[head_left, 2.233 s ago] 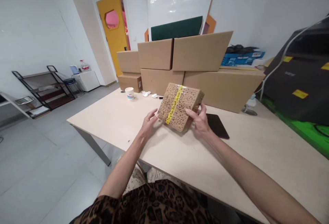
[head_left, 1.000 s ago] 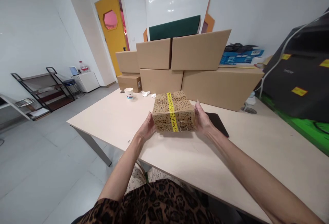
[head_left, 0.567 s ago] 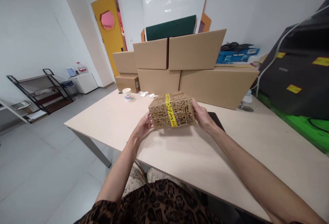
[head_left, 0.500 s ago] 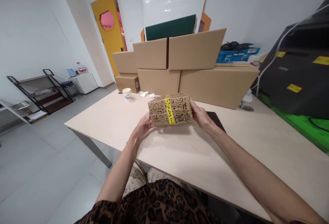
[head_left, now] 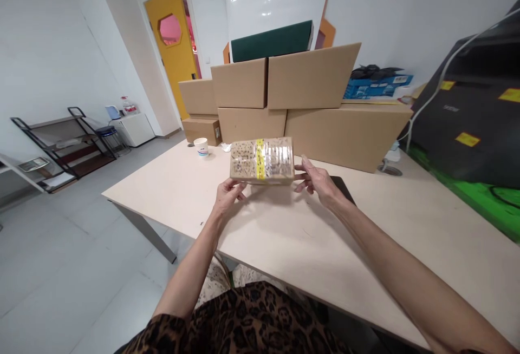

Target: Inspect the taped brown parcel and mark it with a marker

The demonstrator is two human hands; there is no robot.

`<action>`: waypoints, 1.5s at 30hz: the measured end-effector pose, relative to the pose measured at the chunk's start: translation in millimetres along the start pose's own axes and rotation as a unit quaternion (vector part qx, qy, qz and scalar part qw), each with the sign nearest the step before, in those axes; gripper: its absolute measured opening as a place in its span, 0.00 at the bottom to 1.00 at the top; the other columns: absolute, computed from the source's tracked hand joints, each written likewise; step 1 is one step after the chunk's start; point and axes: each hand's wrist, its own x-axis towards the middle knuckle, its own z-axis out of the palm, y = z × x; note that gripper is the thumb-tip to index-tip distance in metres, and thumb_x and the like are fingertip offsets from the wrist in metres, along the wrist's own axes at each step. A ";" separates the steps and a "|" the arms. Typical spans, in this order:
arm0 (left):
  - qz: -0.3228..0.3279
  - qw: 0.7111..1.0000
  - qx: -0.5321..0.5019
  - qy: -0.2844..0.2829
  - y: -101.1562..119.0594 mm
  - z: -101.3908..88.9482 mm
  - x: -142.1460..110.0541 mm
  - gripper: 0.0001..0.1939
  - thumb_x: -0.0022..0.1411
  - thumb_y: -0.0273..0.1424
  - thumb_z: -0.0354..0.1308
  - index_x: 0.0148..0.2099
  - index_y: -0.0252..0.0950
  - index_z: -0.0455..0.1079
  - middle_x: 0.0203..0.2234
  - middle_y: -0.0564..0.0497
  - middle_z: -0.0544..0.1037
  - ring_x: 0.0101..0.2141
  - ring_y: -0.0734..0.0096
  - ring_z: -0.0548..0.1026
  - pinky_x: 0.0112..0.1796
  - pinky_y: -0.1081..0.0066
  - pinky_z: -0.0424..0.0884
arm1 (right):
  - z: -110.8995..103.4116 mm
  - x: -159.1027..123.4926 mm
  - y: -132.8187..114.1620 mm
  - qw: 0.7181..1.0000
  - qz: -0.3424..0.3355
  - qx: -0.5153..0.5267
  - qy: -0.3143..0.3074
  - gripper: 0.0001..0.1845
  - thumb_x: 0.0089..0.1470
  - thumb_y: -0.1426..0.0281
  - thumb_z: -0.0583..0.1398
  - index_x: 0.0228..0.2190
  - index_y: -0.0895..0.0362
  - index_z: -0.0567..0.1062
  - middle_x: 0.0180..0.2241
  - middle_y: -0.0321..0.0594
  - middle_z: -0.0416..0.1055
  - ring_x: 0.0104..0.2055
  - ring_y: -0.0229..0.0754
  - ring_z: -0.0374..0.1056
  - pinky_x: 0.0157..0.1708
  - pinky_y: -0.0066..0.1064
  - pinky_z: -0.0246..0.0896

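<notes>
A small brown cardboard box [head_left: 244, 160], covered in dark speckled marks and wrapped with clear film, is tilted over the table with its long side facing me. Yellow tape [head_left: 260, 159] runs across its middle. At its lower left corner, my left hand [head_left: 228, 194] grips the box from below, fingers bent. My right hand [head_left: 319, 181] is by the box's right end, thumb and fingers spread; the fingertips are at its edge, and I cannot tell whether they press on it. A shadow falls on the table [head_left: 268, 240] beneath the box.
Large cardboard boxes [head_left: 312, 78] are stacked behind, topped by a dark green box [head_left: 272, 41]. A paper cup [head_left: 201, 147] and crumpled tissue [head_left: 226, 148] are at the left back. A dark flat object [head_left: 343, 189] lies partly behind my right hand.
The box has been turned: first its broad speckled top faced me, now a shiny long side does. It has risen slightly, and my right fingers have loosened and spread.
</notes>
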 end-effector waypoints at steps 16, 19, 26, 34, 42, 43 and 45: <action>0.091 0.995 0.003 0.046 2.8 -9.1 0.4 0.27 0.57 0.50 0.71 0.53 0.38 0.83 0.52 0.41 0.85 0.57 0.51 0.79 0.60 0.56 0.70 | -0.6 -0.2 5.8 0.999 -0.045 0.023 -0.009 0.41 0.57 0.37 0.60 0.49 0.62 0.80 0.39 0.58 0.83 0.19 0.40 0.72 0.14 0.30 0.48; 0.099 0.994 -0.029 0.020 4.2 -12.0 1.0 0.31 0.60 0.50 0.69 0.60 0.37 0.79 0.57 0.39 0.82 0.65 0.48 0.73 0.67 0.51 0.60 | -2.3 -4.0 -0.6 0.997 -0.063 0.037 -0.013 0.41 0.57 0.37 0.61 0.51 0.61 0.80 0.42 0.60 0.83 0.20 0.41 0.71 0.15 0.31 0.48; 0.072 0.985 -0.155 -0.024 12.8 -13.9 -0.7 0.43 0.52 0.54 0.74 0.67 0.43 0.72 0.67 0.43 0.74 0.72 0.48 0.62 0.72 0.52 0.52 | -2.5 -16.1 -13.9 0.987 -0.132 0.083 -0.028 0.41 0.53 0.37 0.63 0.51 0.58 0.79 0.42 0.56 0.84 0.21 0.39 0.71 0.18 0.32 0.48; 0.125 0.981 -0.142 -0.051 38.0 13.6 3.0 0.41 0.60 0.57 0.66 0.70 0.46 0.68 0.72 0.50 0.66 0.75 0.50 0.54 0.72 0.56 0.55 | 2.4 -30.0 -24.8 0.981 -0.173 0.083 -0.016 0.41 0.52 0.37 0.62 0.54 0.56 0.78 0.47 0.55 0.83 0.24 0.40 0.73 0.20 0.33 0.48; 0.045 0.992 -0.118 0.029 55.3 48.5 56.5 0.36 0.63 0.64 0.58 0.58 0.41 0.77 0.63 0.47 0.78 0.71 0.51 0.64 0.69 0.54 0.62 | -1.3 -6.9 -14.6 0.987 -0.121 0.106 -0.001 0.35 0.53 0.41 0.63 0.51 0.53 0.76 0.55 0.52 0.78 0.30 0.41 0.75 0.19 0.30 0.52; 0.041 0.992 -0.116 0.022 52.8 51.4 60.9 0.37 0.63 0.65 0.56 0.58 0.42 0.77 0.63 0.48 0.77 0.71 0.51 0.63 0.69 0.54 0.62 | -2.2 -2.1 -11.1 0.987 -0.111 0.113 -0.003 0.33 0.53 0.42 0.63 0.50 0.52 0.76 0.56 0.51 0.78 0.31 0.41 0.75 0.19 0.29 0.53; 0.022 0.995 -0.102 0.012 42.9 54.2 65.6 0.38 0.63 0.67 0.53 0.59 0.44 0.76 0.66 0.49 0.75 0.73 0.50 0.60 0.68 0.51 0.62 | -3.2 6.6 -2.1 0.989 -0.084 0.120 -0.008 0.30 0.53 0.44 0.63 0.49 0.51 0.76 0.55 0.49 0.78 0.32 0.40 0.74 0.20 0.28 0.55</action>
